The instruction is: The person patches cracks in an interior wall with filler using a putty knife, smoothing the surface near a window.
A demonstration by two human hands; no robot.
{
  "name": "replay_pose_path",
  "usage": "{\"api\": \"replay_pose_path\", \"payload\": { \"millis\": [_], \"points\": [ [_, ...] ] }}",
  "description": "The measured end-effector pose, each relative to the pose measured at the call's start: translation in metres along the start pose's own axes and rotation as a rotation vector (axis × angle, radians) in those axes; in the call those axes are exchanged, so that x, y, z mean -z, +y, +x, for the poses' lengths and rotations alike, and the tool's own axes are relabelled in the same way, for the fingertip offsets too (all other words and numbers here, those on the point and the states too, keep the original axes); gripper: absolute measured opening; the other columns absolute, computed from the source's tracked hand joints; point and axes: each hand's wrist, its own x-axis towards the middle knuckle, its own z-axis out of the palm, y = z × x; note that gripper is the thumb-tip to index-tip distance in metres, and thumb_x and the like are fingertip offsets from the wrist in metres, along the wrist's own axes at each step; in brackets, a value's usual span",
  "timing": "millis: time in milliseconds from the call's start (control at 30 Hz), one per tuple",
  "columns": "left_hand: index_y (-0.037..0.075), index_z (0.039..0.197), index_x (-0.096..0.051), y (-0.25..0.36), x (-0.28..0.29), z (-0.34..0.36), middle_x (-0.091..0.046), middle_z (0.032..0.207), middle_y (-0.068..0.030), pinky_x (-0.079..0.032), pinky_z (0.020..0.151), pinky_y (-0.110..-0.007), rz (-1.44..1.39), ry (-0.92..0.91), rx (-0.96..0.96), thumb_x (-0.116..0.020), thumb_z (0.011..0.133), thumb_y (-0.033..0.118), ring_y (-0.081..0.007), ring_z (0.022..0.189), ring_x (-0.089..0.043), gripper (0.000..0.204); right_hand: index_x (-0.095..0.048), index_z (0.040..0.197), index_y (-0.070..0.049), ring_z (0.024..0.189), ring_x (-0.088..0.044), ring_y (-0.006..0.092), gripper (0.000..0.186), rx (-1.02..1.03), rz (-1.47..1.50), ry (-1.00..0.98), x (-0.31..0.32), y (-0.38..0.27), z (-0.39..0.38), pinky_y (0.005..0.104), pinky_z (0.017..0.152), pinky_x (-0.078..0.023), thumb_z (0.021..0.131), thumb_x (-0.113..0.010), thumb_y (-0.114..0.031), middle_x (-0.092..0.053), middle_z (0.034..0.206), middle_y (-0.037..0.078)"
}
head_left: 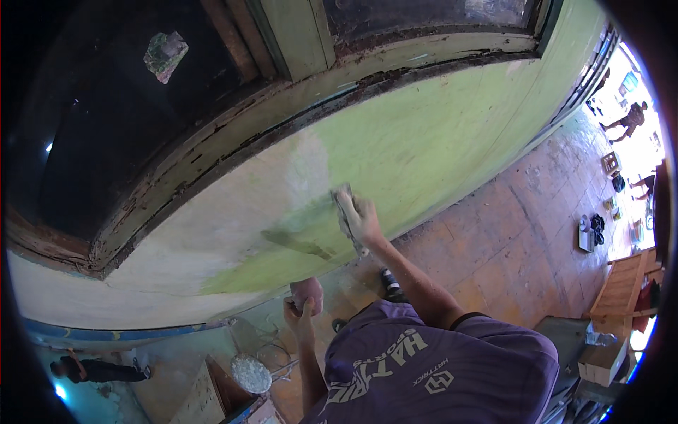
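Note:
My right hand point(364, 220) is closed around a wide, flat scraper point(347, 225), its long grey edge against or very close to the pale green wall point(395, 141). Most of the tool's grip is hidden by my fingers. Lower and to the left, my left hand point(299, 316) grips a flat, pinkish-brown piece point(308, 295) by its lower edge, thumb on the near face; its exact kind is unclear. Between the hands and the window, the wall shows a whitish patch point(233, 212) and a darker, damp-looking smear point(296, 244).
Above the wall area runs a worn wooden window frame point(311, 92) with dark panes. A whitish round lid or bucket point(251, 373) stands at lower left. Wooden furniture point(625, 286) and a box point(602, 362) are at right. Other people point(628, 121) are farther off.

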Motion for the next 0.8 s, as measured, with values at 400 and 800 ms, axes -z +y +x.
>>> {"api": "replay_pose_path", "payload": {
  "millis": [400, 800],
  "points": [
    [0.005, 0.136, -0.031, 0.028, -0.067, -0.006, -0.057, 0.096, -0.0094, -0.043, 0.08, -0.026, 0.009, -0.071, 0.053, -0.073, 0.082, 0.009, -0.0132, 0.09, -0.053, 0.068, -0.053, 0.075, -0.002, 0.041, -0.042, 0.0045, 0.037, -0.096, -0.031, -0.03, 0.0, -0.024, -0.002, 0.024, 0.036, -0.031, 0.101, -0.051, -0.028, -0.045, 0.055, -0.004],
    [-0.002, 0.111, -0.058, 0.062, -0.133, 0.027, -0.064, 0.097, -0.0057, -0.044, 0.082, -0.025, 0.01, -0.423, -0.044, -0.05, 0.1, 0.02, -0.0149, 0.089, -0.06, 0.026, -0.055, 0.079, 0.001, 0.042, -0.043, 0.0049, 0.038, -0.138, -0.078, -0.077, -0.006, -0.069, 0.0, 0.0231, 0.037, -0.033, 0.101, -0.05, -0.03, -0.046, 0.053, -0.001]
  ]
}}
